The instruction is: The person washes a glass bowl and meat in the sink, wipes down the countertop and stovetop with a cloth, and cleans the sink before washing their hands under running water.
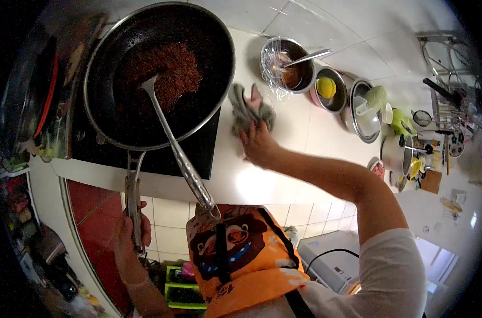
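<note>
A large black wok (pixel 113 114) sits on the dark stovetop (pixel 193 161) at the left, with dark reddish-brown crumbly food (pixel 172 71) inside. A metal spatula (pixel 172 140) rests in it, its handle over the rim toward the counter's front edge. Around the wok's handle (pixel 133 201), my left hand (pixel 128 233) is closed. On the white counter just right of the wok, my right hand (pixel 259 146) presses a crumpled grey-green cloth (pixel 251 111), fingers closed on it.
Behind the cloth stands a metal pot (pixel 267 55) partly covered in plastic wrap. Farther right are a bowl with yellow items (pixel 326 87), a large metal bowl (pixel 365 124), a pot (pixel 394 153) and a utensil rack (pixel 442 69). The counter's front edge faces my orange apron (pixel 251 265).
</note>
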Available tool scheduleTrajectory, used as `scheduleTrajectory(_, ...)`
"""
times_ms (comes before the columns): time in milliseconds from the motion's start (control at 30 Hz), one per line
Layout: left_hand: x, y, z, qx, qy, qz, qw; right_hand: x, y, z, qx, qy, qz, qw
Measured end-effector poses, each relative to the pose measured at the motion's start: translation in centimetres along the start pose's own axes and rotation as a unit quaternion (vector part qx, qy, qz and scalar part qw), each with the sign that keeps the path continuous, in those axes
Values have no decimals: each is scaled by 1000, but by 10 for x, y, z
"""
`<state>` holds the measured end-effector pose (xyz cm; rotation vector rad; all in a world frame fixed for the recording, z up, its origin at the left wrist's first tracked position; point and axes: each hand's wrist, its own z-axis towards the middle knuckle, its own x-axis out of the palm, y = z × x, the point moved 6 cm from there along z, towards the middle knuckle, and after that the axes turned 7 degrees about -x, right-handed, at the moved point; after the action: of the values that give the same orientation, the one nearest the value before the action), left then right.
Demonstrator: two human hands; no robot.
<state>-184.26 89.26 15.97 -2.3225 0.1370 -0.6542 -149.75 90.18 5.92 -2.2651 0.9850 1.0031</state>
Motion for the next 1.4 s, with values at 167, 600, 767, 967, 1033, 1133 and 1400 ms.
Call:
scheduleTrajectory(167, -7, 1, 4, 40, -5, -8, 999, -5, 43, -67, 19, 74, 100, 992)
scheduleTrajectory(600, -25, 36, 20, 17, -75, -150, 986, 29, -79, 3, 287, -350, 246, 857)
scheduleTrajectory(767, -64, 63, 25, -55, -138, -114, 982, 83, -107, -46, 442, -355, 246, 786)
scheduleTrajectory(967, -156, 153, 14, -127, -233, -115, 957, 89, -141, -40, 479, -342, 216, 779)
scheduleTrajectory(1033, -182, 176, 7, -147, -251, -111, 950, 92, -152, -38, 494, -348, 216, 767)
scheduleTrajectory(1133, -153, 164, 2, -136, -235, -116, 955, 97, -154, -43, 525, -375, 243, 725)
scheduleTrajectory(1400, -84, 129, 11, -117, -182, -162, 963, 169, -103, -142, 676, -260, 230, 651)
